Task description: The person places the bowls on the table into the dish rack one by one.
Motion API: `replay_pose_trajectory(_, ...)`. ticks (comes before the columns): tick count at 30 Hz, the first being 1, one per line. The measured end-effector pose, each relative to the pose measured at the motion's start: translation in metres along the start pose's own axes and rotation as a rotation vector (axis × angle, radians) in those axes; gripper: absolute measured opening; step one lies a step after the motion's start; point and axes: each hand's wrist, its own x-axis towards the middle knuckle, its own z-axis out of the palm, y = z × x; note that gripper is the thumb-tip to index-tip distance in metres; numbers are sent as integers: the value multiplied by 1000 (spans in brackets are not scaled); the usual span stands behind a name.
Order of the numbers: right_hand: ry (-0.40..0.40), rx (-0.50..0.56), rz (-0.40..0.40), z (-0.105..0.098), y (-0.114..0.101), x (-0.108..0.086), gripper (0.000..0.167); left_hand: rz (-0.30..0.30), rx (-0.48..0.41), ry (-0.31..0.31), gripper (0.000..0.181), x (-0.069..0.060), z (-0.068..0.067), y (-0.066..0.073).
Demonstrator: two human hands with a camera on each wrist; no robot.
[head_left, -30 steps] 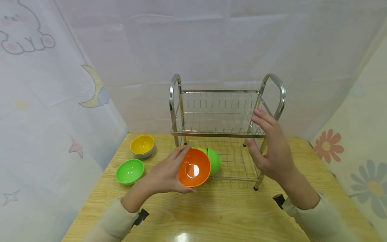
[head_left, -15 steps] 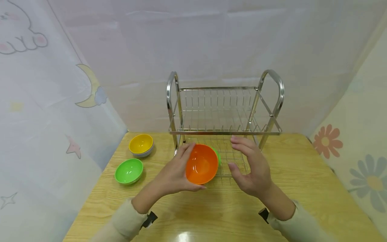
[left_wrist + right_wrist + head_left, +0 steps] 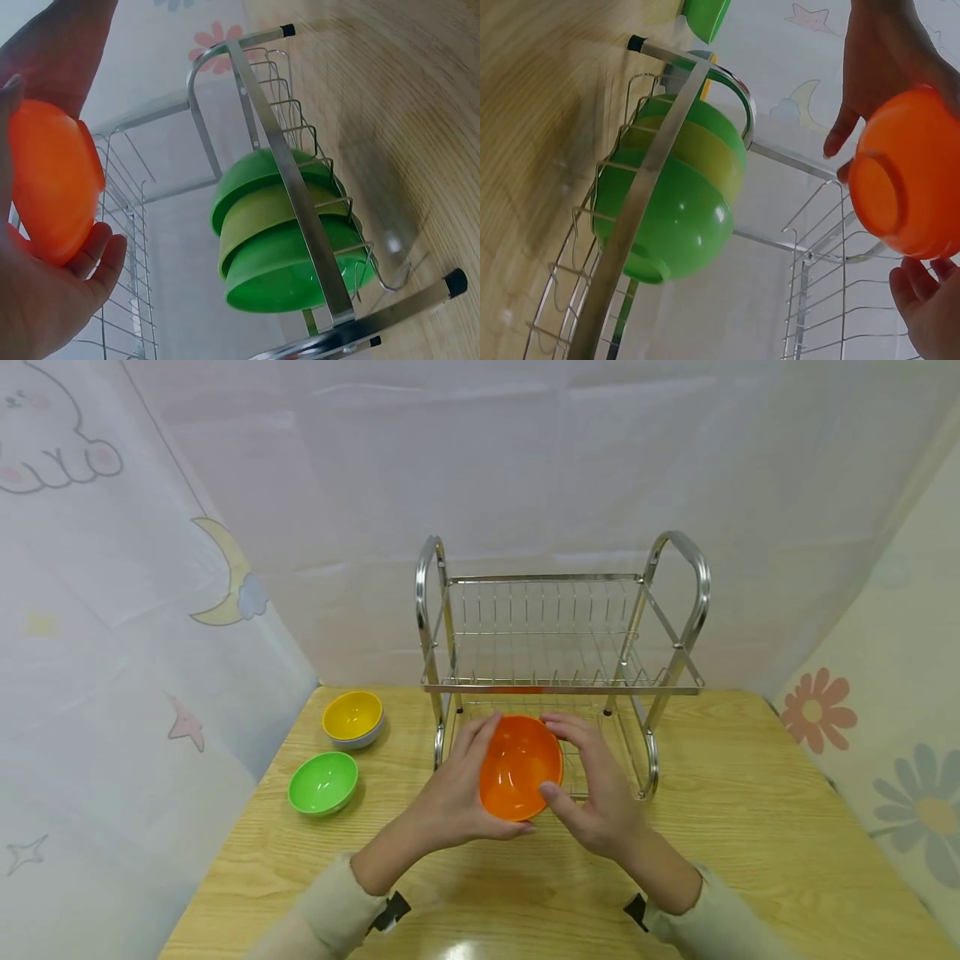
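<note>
An orange bowl (image 3: 521, 768) is held in front of the lower tier of a metal dish rack (image 3: 562, 690), its opening toward the head camera. My left hand (image 3: 457, 793) grips its left side, thumb below and fingers above. From the right, my right hand (image 3: 600, 793) has its thumb over the rim and its fingers curved at the upper right edge. Both wrist views show the bowl's outside (image 3: 52, 180) between the hands. Tilted on the lower tier are a green bowl (image 3: 675, 217), a yellow-green bowl (image 3: 251, 217) and another green bowl (image 3: 251, 176), hidden in the head view.
On the table's left stand a yellow bowl (image 3: 352, 716) in a grey one (image 3: 360, 741) and a light green bowl (image 3: 322, 783). The rack's upper tier (image 3: 543, 631) overhangs the lower one. Printed curtains (image 3: 510, 460) close off the back and sides.
My left hand has carried the orange bowl a little to the right. My right hand has moved left from beside the rack to the bowl's right rim.
</note>
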Motion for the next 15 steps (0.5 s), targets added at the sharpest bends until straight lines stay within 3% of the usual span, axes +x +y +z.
replay_pose_trajectory(7,-25,170,143,5,0,-4,57,-7,-75,33,131,2,5,4)
replay_pose_trajectory(15,-62,258,318,8,-3,-6,67,-76,-44,62,131,4,13,12)
